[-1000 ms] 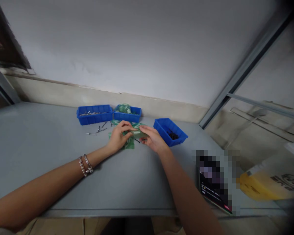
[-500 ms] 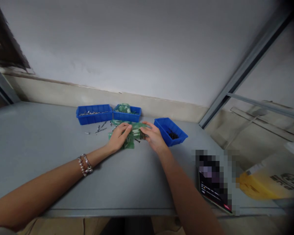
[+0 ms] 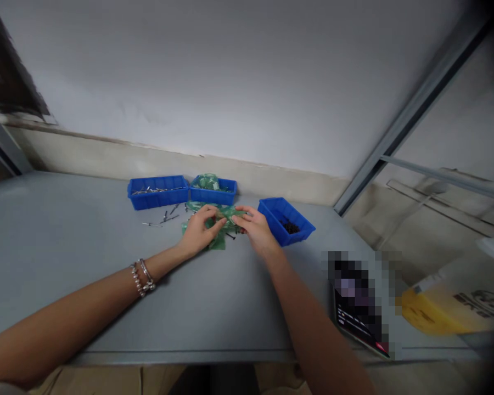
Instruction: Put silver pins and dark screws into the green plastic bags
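Observation:
A small green translucent plastic bag [image 3: 231,212] is pinched between my two hands above the grey table. My left hand [image 3: 201,229], with bracelets at its wrist, grips the bag's left side with thumb and fingers. On the bag's right side, the thumb and fingers of my right hand [image 3: 256,226] are closed. More green plastic bags [image 3: 218,241] lie underneath, partly covered by my left hand. A dark screw [image 3: 230,236] rests on the table just below the held bag. Left of my hands are several loose silver metal pins [image 3: 170,218]. The bag's contents are hard to make out.
Behind my hands stand a blue bin [image 3: 158,198] of silver pins and a blue bin [image 3: 213,196] with green bags. Another blue bin [image 3: 286,222] with dark screws is at right. A phone [image 3: 356,323] and a yellow drink container [image 3: 436,312] sit near the right edge.
My left thumb has moved down and right, and both thumbs are now close together at the green bag. The bins and loose pins have not moved.

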A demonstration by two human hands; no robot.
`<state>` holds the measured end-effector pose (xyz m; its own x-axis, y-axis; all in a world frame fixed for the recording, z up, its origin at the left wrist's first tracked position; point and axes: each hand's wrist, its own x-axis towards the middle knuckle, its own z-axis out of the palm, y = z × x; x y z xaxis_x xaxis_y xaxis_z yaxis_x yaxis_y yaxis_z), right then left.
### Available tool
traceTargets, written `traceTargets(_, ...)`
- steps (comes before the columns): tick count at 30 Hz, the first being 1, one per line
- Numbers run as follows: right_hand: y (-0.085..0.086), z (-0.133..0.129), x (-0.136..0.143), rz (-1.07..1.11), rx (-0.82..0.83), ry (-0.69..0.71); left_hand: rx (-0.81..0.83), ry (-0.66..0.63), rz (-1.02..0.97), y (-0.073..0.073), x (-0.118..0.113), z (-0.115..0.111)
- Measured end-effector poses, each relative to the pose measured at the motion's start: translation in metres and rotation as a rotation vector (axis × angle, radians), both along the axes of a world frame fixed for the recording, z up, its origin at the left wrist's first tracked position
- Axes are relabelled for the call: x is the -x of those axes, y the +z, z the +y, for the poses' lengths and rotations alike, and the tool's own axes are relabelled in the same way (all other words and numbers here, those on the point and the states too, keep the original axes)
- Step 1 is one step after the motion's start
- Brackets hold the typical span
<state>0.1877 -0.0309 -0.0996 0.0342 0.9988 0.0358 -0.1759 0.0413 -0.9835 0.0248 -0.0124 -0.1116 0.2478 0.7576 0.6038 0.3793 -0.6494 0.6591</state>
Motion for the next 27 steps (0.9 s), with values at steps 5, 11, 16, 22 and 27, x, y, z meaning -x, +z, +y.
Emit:
traceTargets(5,0.001,0.002,0.001,0.063,0.041,-0.086,-0.081,0.063,-0.046,0.001,0.001,0.000)
traceTargets(11,0.008,-0.004,0.001,0.111,0.236,0.015,-0.160,0.042,-0.064,0.001,0.002,0.000)
traceTargets(16,0.011,-0.009,0.003,0.135,0.302,0.279,-0.181,0.018,0.013,0.001,0.003,-0.003)
traceTargets(22,0.005,-0.005,0.002,0.150,0.197,0.145,-0.186,0.078,0.098,0.001,0.001,-0.007)
traceTargets(27,0.001,-0.002,-0.001,0.128,0.142,0.060,-0.126,0.143,0.034,0.001,0.001,-0.005)
